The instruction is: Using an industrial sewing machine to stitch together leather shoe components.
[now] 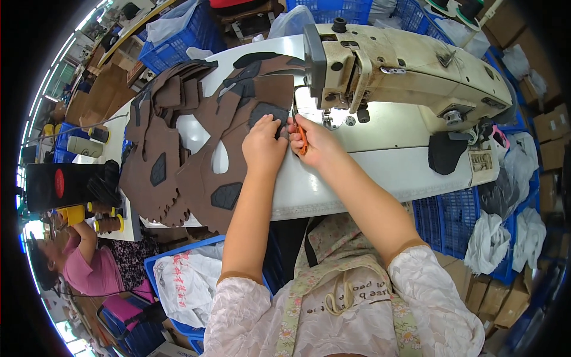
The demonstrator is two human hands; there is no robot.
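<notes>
My left hand (264,140) presses its fingers onto a dark patch (265,113) at the right edge of the brown cut pieces (199,122). Close beside it, my right hand (312,141) is wrapped around orange-handled thread snips (302,134), whose blades point away from me near the fabric edge. The brown pieces carry several stitched dark patches and lie layered over the left of the white sewing table (357,175). Just right of and beyond my hands stands the cream sewing machine (410,65), its needle area partly hidden behind its head.
A loose black piece (446,153) lies on the table's right end. Blue crates (446,220) with plastic bags stand below the right edge, and a bag-filled crate (184,285) sits at lower left. A person in a pink top (89,268) works at the far left.
</notes>
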